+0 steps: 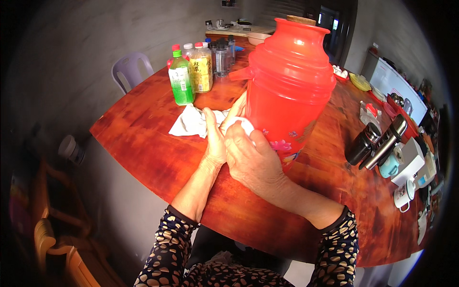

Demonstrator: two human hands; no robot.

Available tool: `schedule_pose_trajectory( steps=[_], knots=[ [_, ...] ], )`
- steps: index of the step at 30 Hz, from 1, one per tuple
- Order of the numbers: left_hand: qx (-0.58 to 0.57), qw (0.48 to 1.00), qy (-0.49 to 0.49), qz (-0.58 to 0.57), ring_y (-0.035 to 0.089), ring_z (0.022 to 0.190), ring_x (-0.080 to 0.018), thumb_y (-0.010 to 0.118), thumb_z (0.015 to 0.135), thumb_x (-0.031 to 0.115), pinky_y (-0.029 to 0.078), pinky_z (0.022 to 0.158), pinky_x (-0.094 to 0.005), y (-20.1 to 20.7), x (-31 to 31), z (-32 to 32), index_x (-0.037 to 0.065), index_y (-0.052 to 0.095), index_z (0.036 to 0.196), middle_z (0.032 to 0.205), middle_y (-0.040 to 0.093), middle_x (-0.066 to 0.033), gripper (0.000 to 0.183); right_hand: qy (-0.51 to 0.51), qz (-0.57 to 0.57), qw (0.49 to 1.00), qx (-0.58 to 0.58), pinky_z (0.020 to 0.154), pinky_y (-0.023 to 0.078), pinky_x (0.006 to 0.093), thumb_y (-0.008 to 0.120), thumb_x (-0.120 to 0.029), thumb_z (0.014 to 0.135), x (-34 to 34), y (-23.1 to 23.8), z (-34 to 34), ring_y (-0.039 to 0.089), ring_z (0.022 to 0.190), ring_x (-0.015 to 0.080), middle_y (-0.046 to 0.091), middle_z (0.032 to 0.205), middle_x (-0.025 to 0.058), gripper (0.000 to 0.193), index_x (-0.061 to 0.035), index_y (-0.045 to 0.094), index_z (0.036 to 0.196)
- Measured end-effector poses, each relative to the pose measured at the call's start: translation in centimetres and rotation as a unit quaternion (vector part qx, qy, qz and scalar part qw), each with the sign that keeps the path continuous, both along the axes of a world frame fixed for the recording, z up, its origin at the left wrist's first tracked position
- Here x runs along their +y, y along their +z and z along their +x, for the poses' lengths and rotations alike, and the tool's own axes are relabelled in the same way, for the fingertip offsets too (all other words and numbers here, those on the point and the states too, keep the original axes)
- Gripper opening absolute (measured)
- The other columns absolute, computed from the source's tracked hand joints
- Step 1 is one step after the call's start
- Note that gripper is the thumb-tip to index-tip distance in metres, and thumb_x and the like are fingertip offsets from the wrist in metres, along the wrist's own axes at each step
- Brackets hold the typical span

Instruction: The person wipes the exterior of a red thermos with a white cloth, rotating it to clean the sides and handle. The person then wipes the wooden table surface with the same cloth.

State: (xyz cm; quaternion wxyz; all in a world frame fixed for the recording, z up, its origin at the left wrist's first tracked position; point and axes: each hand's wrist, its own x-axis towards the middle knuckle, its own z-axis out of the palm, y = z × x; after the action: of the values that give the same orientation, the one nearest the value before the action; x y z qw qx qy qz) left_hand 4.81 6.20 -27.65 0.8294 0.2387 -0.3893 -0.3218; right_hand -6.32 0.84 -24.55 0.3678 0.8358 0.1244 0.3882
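A large red thermos flask [287, 91] with a cork stopper [301, 20] and printed flowers stands on the table, leaning a little in view. My right hand [253, 155] is closed around a white cloth [246, 125], beside the lower left of the flask. My left hand [216, 141] has its thumb raised and its fingers stretched toward the flask's left side; the fingertips are partly hidden. A white crumpled cloth [189, 123] lies on the table behind the left hand. Whether it joins the cloth in my right hand, I cannot tell.
Beyond the hands stand a green bottle [180, 81], a yellow bottle [202, 69] and several clear bottles. To the right are a black jar [362, 146], a steel vacuum flask [387, 141] and mugs on the reddish wooden table [143, 148]. A purple chair [130, 69] is at the far left.
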Motion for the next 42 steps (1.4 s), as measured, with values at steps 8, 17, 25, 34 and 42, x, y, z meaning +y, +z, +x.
schedule_pose_trajectory(
  steps=[8,17,25,34,42],
  knots=[
    [0.081,0.993,-0.067,-0.045,0.03,0.137,-0.0256,0.029,0.08,0.081,0.023,0.114,-0.0411,-0.6,-0.3,0.2,0.007,0.022,0.149,0.151,0.029,-0.0089,0.101,0.072,-0.039,0.995,0.063,0.072,0.039,0.0335,0.059,-0.021,0.073,-1.8,-3.0,-2.6,0.052,0.102,0.0215,0.059,0.106,0.0084,0.031,-0.0093,0.068,0.1],
    [-0.145,0.985,0.089,0.025,0.031,0.136,-0.0268,0.051,0.077,0.073,0.027,0.112,-0.0414,-1.2,-0.2,0.2,0.008,0.012,0.15,0.15,0.027,-0.0117,0.106,0.158,0.159,0.944,-0.244,0.078,0.036,0.0323,0.071,-0.016,0.069,-4.6,1.3,-2.9,0.047,0.099,0.0197,0.05,0.112,0.0041,0.037,-0.0191,0.067,0.106],
    [-0.147,0.982,0.103,0.062,0.04,0.129,-0.023,0.082,0.06,0.04,0.035,0.106,-0.0387,-1.0,0.0,-0.6,0.007,0.015,0.149,0.142,0.038,-0.0082,0.116,0.258,0.348,0.849,-0.303,0.085,0.04,0.04,0.074,-0.004,0.065,-5.8,2.8,-2.6,0.046,0.102,0.0316,0.046,0.113,0.0157,0.051,-0.0067,0.059,0.114],
    [-0.174,0.974,0.124,0.074,0.038,0.13,-0.021,0.088,0.059,0.023,0.03,0.108,-0.0364,-0.6,0.1,-0.6,0.007,0.012,0.15,0.143,0.038,-0.0083,0.12,0.301,0.83,0.449,-0.142,0.06,0.043,0.0261,0.043,-0.016,0.096,-7.9,3.2,-2.3,0.053,0.074,0.0088,0.055,0.09,0.0071,0.024,0.0016,0.052,0.11],
    [-0.214,0.945,0.225,0.1,0.041,0.126,-0.0234,0.083,0.063,0.011,0.041,0.102,-0.0409,1.6,0.7,-3.7,0.009,0.013,0.149,0.142,0.035,-0.0101,0.111,0.256,0.883,0.393,0.015,0.052,0.041,0.0233,0.046,-0.019,0.091,-12.8,-1.9,-2.1,0.052,0.061,0.0069,0.057,0.075,-0.0006,0.028,-0.0025,0.057,0.11]
  ],
)
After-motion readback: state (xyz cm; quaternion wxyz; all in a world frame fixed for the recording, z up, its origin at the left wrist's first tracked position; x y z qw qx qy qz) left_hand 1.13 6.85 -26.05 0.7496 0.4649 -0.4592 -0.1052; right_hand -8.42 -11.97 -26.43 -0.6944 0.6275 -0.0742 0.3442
